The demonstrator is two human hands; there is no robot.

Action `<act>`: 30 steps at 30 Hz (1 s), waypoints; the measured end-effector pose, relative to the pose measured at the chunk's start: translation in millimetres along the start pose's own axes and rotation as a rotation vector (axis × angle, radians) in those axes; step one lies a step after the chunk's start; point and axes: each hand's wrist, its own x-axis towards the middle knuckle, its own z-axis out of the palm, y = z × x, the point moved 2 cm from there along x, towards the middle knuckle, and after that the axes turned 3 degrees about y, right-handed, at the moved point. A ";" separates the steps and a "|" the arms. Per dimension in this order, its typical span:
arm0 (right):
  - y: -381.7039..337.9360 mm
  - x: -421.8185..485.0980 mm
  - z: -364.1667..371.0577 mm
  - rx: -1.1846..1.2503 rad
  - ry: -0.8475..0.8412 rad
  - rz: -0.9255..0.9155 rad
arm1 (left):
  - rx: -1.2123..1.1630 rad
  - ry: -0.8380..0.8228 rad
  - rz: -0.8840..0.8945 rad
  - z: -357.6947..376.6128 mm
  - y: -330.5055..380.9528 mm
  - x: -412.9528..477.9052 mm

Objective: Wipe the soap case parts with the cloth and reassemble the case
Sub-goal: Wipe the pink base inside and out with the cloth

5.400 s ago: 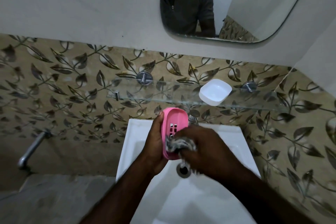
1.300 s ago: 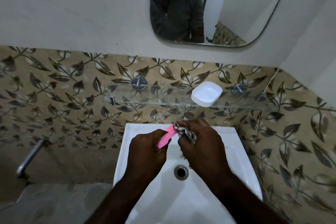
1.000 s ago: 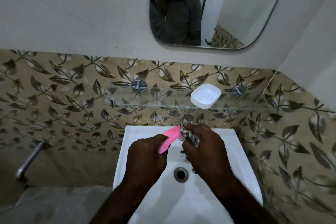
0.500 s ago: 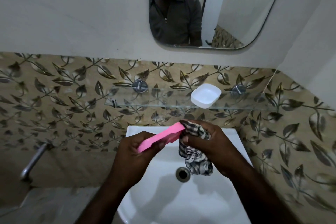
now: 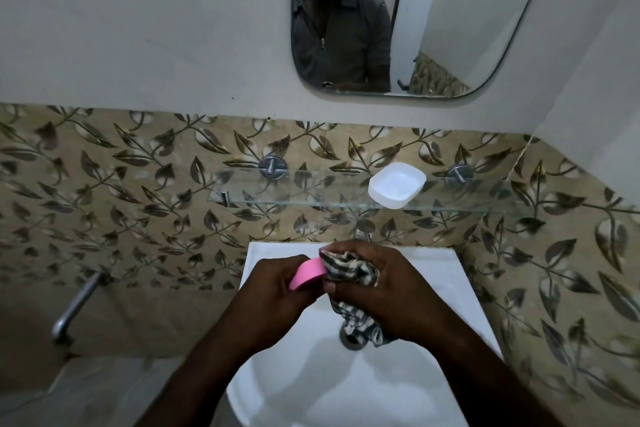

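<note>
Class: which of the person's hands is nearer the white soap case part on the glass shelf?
Right. The right hand is almost directly below the white soap case part; the left hand is lower left.

We note a plain grey-white wall across the upper frame, with a rounded mirror at upper centre-right. Below runs a band of beige leaf-patterned tiles. A glass shelf on two metal mounts crosses the middle. A white basin sits bottom centre; a metal tap at lower left. Light is dim.
</note>
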 end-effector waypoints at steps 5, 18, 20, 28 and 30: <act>18.5 3.8 -20.7 0.101 0.372 0.177 | 0.072 0.097 -0.046 -0.9 -8.3 -2.5; 18.9 2.6 8.4 -0.524 0.402 -0.166 | 0.112 0.156 0.053 1.0 0.9 8.1; 8.6 -1.5 18.1 -0.567 0.406 -0.240 | 0.138 0.164 0.073 -0.5 2.6 10.6; 17.7 3.8 16.6 -0.349 0.344 -0.119 | 0.289 0.156 0.116 -2.2 0.4 8.0; 12.7 2.0 16.0 -0.326 0.350 -0.126 | 0.286 0.169 0.096 0.1 1.5 6.8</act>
